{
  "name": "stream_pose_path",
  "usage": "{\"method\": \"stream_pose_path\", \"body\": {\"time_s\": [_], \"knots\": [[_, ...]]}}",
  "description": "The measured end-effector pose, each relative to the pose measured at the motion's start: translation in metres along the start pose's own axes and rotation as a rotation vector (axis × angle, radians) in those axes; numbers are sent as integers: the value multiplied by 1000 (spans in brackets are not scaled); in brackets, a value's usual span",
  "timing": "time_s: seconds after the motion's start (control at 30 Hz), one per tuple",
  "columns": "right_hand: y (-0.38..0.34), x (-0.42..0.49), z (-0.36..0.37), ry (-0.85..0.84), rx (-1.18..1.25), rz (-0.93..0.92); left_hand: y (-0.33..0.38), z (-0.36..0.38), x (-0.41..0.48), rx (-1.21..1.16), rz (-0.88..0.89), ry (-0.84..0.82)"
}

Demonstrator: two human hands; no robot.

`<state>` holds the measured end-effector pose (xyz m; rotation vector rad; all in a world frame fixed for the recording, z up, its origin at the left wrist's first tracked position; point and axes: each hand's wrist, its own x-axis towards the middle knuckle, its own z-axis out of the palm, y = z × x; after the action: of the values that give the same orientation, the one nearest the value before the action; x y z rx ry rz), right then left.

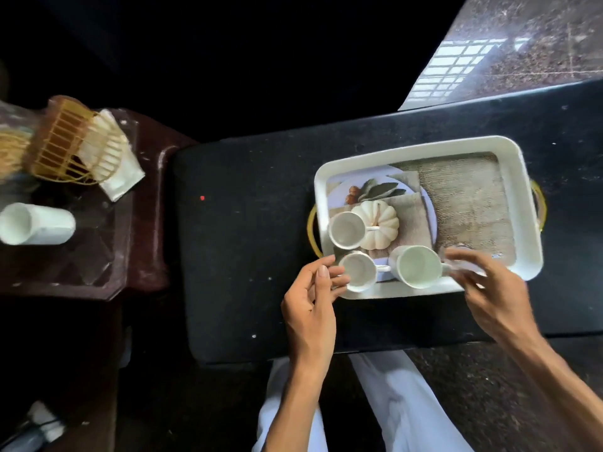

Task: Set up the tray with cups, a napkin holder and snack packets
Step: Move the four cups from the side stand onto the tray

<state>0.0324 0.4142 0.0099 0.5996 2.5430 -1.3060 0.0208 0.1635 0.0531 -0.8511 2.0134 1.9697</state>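
Both hands are working at the tray's (525, 207) near edge. Left hand (310, 298), fingers relaxed, is touching the small cup (357, 270). Right hand (489, 288) is blurring beside the larger cup's (419, 265) handle, its grip unclear. A third cup (346, 229) is standing behind them. Far left, off the worktop (244, 239), the napkin holder (65, 141) is lying tipped.

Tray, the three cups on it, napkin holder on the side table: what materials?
Tray: likely plastic or melamine; smooth white rim, printed base. Cups: probably glazed ceramic; glossy white, thick rims. Napkin holder: golden open ribs, wire or cane, cannot tell which.
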Motion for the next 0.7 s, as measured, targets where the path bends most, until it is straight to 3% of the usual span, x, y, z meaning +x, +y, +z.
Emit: {"method": "stream_pose_path", "body": {"time_s": [0.17,0.33,0.43,0.7], "knots": [[-48,-14,15,121,7,-22,7,-71,14,-21,53,201],[-125,-21,83,8,179,-132,18,-165,43,-10,118,410],[-167,-21,145,-67,157,-223,24,-225,65,-6,153,515],[-286,-18,310,-251,230,-357,51,-354,140,14,232,649]]}}
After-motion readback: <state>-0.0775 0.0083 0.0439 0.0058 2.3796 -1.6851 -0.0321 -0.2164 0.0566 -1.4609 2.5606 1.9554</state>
